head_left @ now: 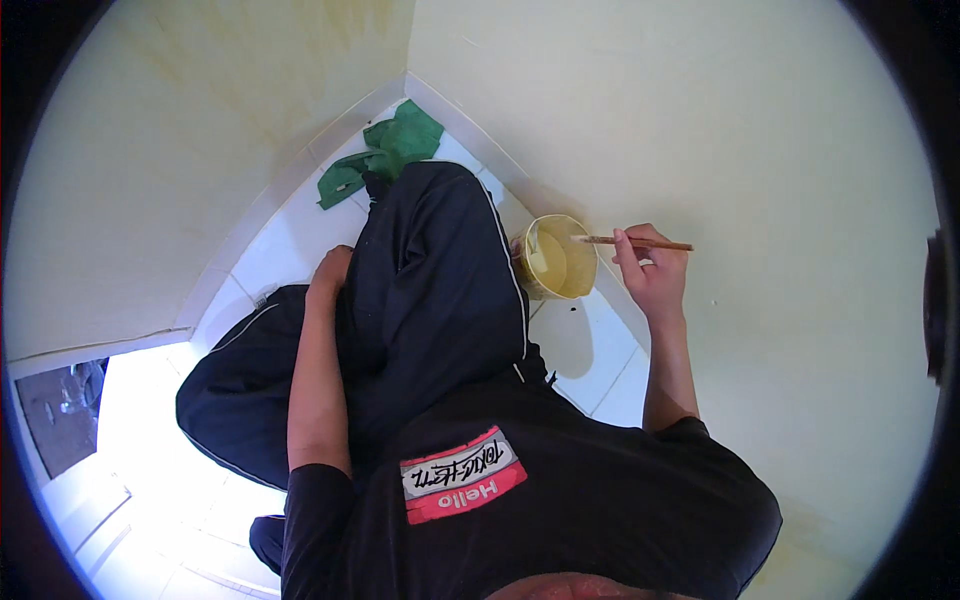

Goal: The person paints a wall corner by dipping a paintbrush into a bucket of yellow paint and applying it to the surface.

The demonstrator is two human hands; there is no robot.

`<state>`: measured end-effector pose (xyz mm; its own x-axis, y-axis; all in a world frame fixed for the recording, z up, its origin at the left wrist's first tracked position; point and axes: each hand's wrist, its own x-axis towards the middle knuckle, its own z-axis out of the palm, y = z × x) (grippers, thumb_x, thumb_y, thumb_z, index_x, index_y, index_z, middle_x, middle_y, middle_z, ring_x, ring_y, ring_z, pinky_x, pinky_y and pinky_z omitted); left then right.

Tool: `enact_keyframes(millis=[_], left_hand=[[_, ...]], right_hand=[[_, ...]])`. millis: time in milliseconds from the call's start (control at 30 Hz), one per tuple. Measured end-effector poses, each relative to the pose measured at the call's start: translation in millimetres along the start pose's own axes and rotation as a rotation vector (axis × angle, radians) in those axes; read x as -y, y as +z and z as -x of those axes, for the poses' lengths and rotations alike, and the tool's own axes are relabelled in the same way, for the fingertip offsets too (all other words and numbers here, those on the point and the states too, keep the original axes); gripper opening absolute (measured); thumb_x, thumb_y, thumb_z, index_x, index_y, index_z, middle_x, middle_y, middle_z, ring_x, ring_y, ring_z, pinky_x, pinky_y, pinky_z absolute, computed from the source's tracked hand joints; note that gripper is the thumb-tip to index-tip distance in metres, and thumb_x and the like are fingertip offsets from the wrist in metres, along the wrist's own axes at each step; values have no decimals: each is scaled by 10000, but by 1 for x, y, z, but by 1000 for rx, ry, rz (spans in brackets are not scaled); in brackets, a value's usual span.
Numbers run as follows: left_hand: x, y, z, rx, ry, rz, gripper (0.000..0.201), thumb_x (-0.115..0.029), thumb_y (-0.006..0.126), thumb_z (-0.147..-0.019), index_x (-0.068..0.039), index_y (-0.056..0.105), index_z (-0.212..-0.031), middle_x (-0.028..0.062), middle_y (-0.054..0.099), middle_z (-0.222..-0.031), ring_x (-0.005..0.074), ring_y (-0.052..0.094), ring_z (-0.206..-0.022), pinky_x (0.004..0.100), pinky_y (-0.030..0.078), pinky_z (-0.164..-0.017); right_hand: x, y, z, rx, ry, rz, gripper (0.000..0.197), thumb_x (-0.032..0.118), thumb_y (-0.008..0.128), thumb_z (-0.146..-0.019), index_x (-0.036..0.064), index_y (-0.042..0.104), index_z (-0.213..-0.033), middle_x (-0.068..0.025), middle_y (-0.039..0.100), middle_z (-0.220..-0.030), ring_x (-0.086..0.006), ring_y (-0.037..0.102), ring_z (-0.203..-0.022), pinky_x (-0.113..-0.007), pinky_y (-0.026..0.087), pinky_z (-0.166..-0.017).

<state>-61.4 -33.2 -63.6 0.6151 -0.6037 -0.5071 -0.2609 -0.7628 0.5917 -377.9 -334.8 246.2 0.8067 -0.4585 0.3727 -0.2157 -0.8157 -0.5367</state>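
Note:
My right hand (655, 268) is closed around the wooden handle of a thin paintbrush (602, 240), held roughly level. The brush's pale tip reaches over the rim of a small bucket (586, 268). Inside the bucket is pale yellow paint (552, 270), and a light strip, perhaps its handle, crosses the opening. The bucket stands on the floor beside my raised knee, close to the right wall. My left hand (335, 266) hangs low beside my bent leg, near the floor; its fingers are mostly hidden behind the trouser leg.
A crumpled green cloth (408, 138) lies on the white tiled floor (290, 240) in the corner. Cream walls (780, 200) rise on both sides, with a pale skirting (480, 150) along the bottom. At the lower left a dark opening (62, 415) shows beyond the wall's end.

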Motion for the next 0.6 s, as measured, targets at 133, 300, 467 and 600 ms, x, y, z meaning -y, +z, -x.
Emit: enact_keyframes(millis=[133,300,467,600], left_hand=[[-10,-4,7,-13,19,1,518,-401,518,-871,64,686,-1024,316,624,-1117,434,601,-1098,472,475,-940],[-15,-8,11,12,29,-8,536,-421,519,-867,63,685,-1027,308,627,-1124,438,595,-1105,472,469,-949],[-11,-4,9,-28,1,29,555,-436,515,-872,56,665,-1079,302,625,-1139,450,582,-1119,479,465,-956],[-4,-4,7,-47,20,-4,540,-422,496,-889,44,652,-1114,309,598,-1190,456,565,-1139,487,465,-955]], right_hand=[[-3,9,4,-122,86,-77,125,59,676,-893,-50,671,-831,-98,661,-657,-130,653,-546,-241,513,-492],[-2,16,1,-186,173,-137,201,110,715,-883,-44,682,-758,-83,657,-612,-106,637,-493,-208,471,-444],[-6,29,-5,-218,130,-77,218,106,716,-884,-50,673,-738,-70,637,-576,-115,628,-471,-214,474,-440],[-8,40,-9,-225,78,-96,238,125,718,-882,-31,669,-709,-82,642,-554,-133,648,-466,-233,455,-428]])
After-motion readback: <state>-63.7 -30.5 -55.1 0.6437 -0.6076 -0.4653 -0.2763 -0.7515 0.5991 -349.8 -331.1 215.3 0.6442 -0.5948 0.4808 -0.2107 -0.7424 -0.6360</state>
